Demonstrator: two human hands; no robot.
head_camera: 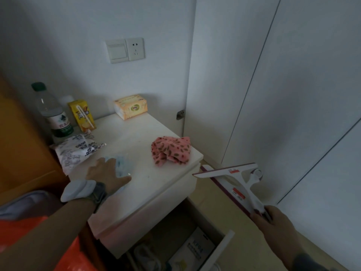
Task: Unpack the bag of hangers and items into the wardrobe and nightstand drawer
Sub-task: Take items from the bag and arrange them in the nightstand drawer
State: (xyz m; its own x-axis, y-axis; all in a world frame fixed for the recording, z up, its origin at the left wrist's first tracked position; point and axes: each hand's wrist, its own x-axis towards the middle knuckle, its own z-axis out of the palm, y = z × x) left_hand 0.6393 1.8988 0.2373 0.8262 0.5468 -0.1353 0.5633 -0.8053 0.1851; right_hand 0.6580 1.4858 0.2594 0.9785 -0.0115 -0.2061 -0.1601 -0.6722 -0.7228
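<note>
Head view, right hand point(273, 218): fingers clenched round the handle end of a white plastic window squeegee with a purple blade edge point(236, 180), which is held in the air, clear of the furniture.
Squeegee, long axis: the handle runs up and to the left from the fingers; the wide head is the far end, just beside the front right corner of the white nightstand tabletop point(148, 184).
Deciding relation: the open white nightstand drawer point(222, 249) lies below the squeegee and to the left of the right hand, which is the nearer hand. Judged next step: lower the squeegee into it, turned to fit the drawer's length.
Drawer contents: a white booklet and other pale items, too dim to name.
Left hand point(106, 174): fingers spread and released, resting on a pale blue translucent packet point(123, 167) that lies on the tabletop.
Orange plastic bag point(29, 227): under the left forearm, at the lower left.
White wardrobe doors point(293, 94): closed, to the right of the nightstand.
Other tabletop items: a pink cloth with brown spots point(172, 151), an orange tissue pack point(131, 107), a yellow juice carton point(83, 116), a clear green-capped water bottle point(52, 112).
</note>
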